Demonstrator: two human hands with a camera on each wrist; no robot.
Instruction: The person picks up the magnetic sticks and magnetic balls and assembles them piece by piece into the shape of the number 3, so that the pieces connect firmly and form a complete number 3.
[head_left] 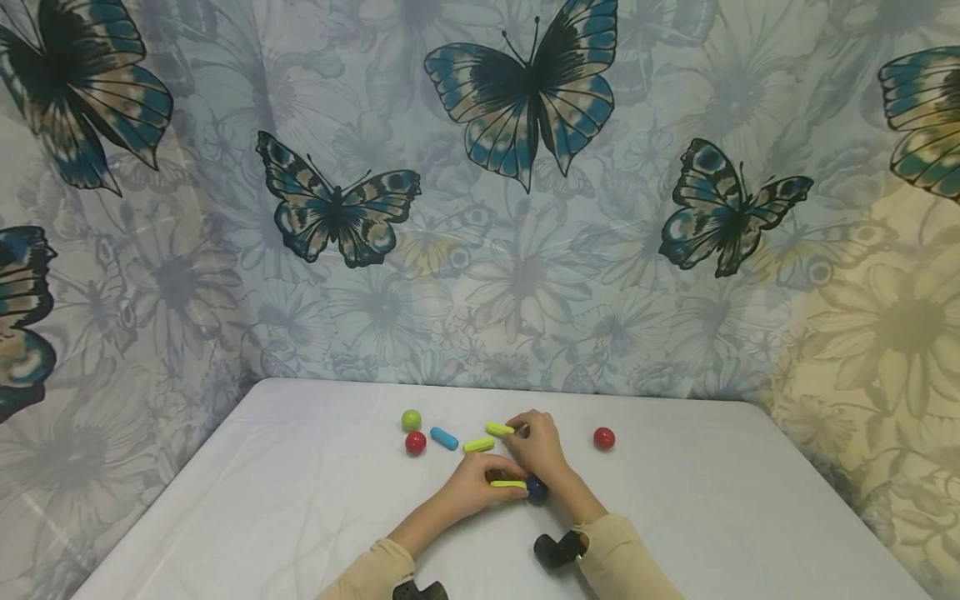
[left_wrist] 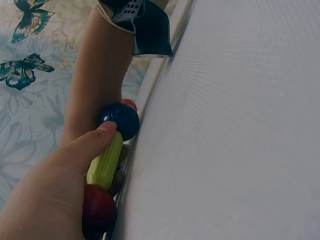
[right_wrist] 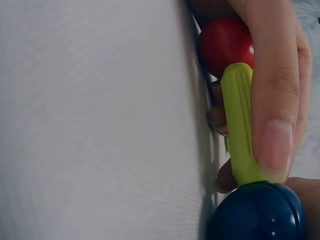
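Note:
My left hand (head_left: 468,487) pinches a yellow-green stick (left_wrist: 105,162) between thumb and fingers, low over the white table. A dark blue ball (right_wrist: 257,215) sits at the stick's right end, just past the thumb tip. At the other end a red ball (right_wrist: 227,46) shows beside the palm; in the head view the hand hides it. Farther back, my right hand (head_left: 540,446) has its fingertips and thumb at the right end of another yellow-green stick (head_left: 498,429). Its wrist passes close behind the blue ball.
Left of the hands lie a third yellow-green stick (head_left: 478,445), a blue stick (head_left: 444,438), a green ball (head_left: 411,420) and a red ball (head_left: 416,442). Another red ball (head_left: 603,438) lies to the right. Butterfly-patterned cloth (head_left: 525,333) hangs behind the white table (head_left: 262,500).

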